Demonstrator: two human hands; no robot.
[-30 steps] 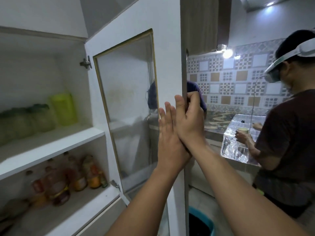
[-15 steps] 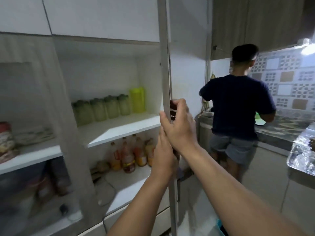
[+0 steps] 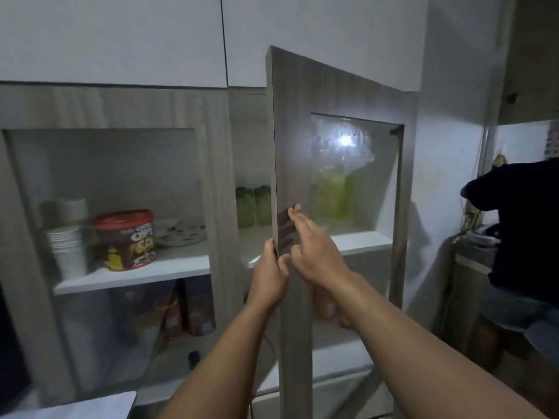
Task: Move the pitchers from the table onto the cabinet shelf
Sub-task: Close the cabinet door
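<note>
Both hands — left hand (image 3: 270,275), right hand (image 3: 314,252) — on cabinet door (image 3: 290,164) edge.

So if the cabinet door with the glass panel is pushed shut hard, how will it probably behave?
The cabinet door looks like a stiff board, so it should swing as one piece on its hinges. Its glass panel is probably fragile; slamming seems risky. The left hand wraps the edge, so fingers could get pinched.

The cabinet door (image 3: 305,207), wide open a second ago and edge-on to me half a second back, now swings most of the way shut. My left hand (image 3: 269,276) grips its free edge; my right hand (image 3: 314,252) goes from curled around that edge to flat against the front (fingers spread). The yellow-green pitcher (image 3: 331,195) now shows through the glass.
</note>
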